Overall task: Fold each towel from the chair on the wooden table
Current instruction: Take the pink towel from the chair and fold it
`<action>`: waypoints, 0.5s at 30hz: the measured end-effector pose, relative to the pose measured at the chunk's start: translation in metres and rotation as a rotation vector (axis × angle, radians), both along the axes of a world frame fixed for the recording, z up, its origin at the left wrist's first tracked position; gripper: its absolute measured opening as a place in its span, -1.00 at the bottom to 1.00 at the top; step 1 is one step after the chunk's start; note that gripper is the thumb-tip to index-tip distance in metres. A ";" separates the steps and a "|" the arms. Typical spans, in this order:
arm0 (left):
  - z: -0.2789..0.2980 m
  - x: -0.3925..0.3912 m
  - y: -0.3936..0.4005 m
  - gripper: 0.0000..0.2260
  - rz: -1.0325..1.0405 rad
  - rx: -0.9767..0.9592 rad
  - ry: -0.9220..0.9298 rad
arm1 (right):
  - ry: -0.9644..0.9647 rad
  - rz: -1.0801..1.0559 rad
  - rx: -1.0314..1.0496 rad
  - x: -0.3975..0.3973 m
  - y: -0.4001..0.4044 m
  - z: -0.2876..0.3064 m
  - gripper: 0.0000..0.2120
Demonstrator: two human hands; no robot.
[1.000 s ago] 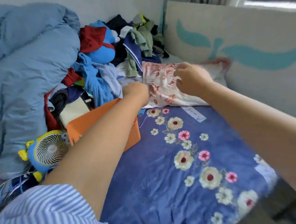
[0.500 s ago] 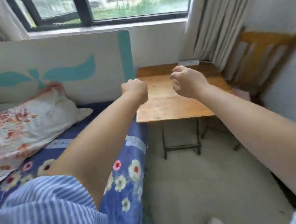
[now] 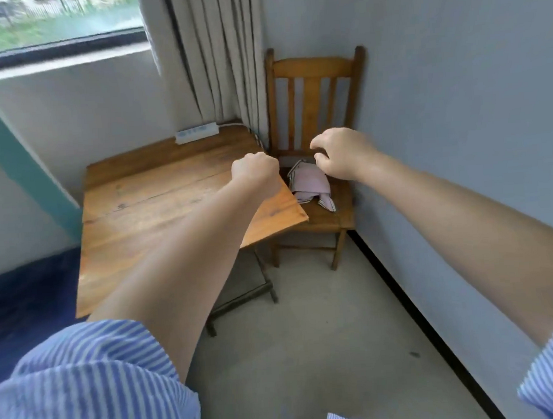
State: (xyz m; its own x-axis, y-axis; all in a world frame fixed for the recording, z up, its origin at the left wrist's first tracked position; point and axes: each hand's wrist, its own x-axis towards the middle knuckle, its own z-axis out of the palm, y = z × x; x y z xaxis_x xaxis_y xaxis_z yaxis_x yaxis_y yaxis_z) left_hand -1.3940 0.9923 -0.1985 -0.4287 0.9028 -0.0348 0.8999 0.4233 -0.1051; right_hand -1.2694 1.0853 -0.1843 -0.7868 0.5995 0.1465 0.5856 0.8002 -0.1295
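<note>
Your view takes in a pale-walled corner of a room by daylight.

You see a window at upper left, blurred greenery beyond it, and a grey pleated curtain hanging to its right into the corner. A white power strip lies below the curtain. The right wall carries a black baseboard along the grey floor. A teal-and-white panel stands at left, above dark blue bedding.

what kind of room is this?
Probably a bedroom corner at home: a curtain beside a window, a wooden table, and a chair holding a towel.
</note>
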 end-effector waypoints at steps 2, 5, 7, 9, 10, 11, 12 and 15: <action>-0.012 0.003 0.028 -0.80 -0.024 -0.060 -0.005 | 0.000 -0.027 -0.022 0.009 0.031 -0.011 -0.65; -0.035 -0.004 0.076 -0.78 -0.039 -0.149 -0.027 | -0.007 -0.073 -0.052 0.013 0.082 -0.034 -0.69; -0.046 -0.014 0.098 -0.76 -0.039 -0.196 -0.056 | -0.024 -0.084 -0.105 0.010 0.106 -0.047 -0.70; -0.057 -0.029 0.133 -0.75 -0.046 -0.235 -0.085 | -0.040 -0.094 -0.156 -0.002 0.143 -0.058 -0.70; -0.061 -0.038 0.152 -0.75 -0.041 -0.257 -0.086 | -0.059 -0.110 -0.179 -0.009 0.162 -0.064 -0.69; -0.065 -0.052 0.177 -0.75 -0.044 -0.261 -0.092 | -0.060 -0.121 -0.199 -0.024 0.189 -0.069 -0.69; -0.069 -0.061 0.192 -0.75 -0.035 -0.261 -0.090 | -0.060 -0.145 -0.227 -0.032 0.205 -0.073 -0.69; -0.082 -0.096 0.238 -0.76 0.017 -0.231 -0.124 | -0.082 -0.180 -0.291 -0.059 0.253 -0.088 -0.71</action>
State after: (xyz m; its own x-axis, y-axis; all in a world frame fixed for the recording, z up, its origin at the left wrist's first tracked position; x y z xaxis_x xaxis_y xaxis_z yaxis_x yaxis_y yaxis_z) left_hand -1.4897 1.2300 -0.2802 -0.4229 0.8576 -0.2928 0.9051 0.4157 -0.0899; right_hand -1.3280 1.3383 -0.2724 -0.6670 0.7369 -0.1102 0.7316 0.6198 -0.2839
